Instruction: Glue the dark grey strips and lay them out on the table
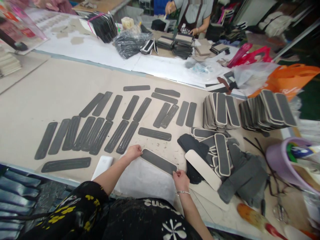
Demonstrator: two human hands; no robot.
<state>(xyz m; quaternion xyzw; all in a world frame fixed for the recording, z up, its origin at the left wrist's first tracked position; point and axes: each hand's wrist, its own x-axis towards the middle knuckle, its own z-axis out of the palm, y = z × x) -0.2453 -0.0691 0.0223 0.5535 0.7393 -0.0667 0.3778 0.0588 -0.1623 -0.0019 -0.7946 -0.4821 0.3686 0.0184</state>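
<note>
Between my hands lies a long dark grey strip (160,161) with rounded corners and a pale border. My left hand (134,152) pinches its far left end, and my right hand (181,179) grips its near right end. Beneath it is a sheet of white paper (135,180). Just beyond the held piece rests a shiny grey strip (155,134). Several more glossy grey strips (101,137) are spread over the table to the left. To the right of my right hand, a plain beige strip (203,169) overlaps some black pieces (192,150).
Upright stacks of bordered strips (221,110) stand on the right, with loose grey pieces (247,180) nearer me. A purple bucket (280,156) and a bottle (250,213) occupy the right edge. A white box-like object (103,166) lies by my left forearm. Across the table a person (192,16) works.
</note>
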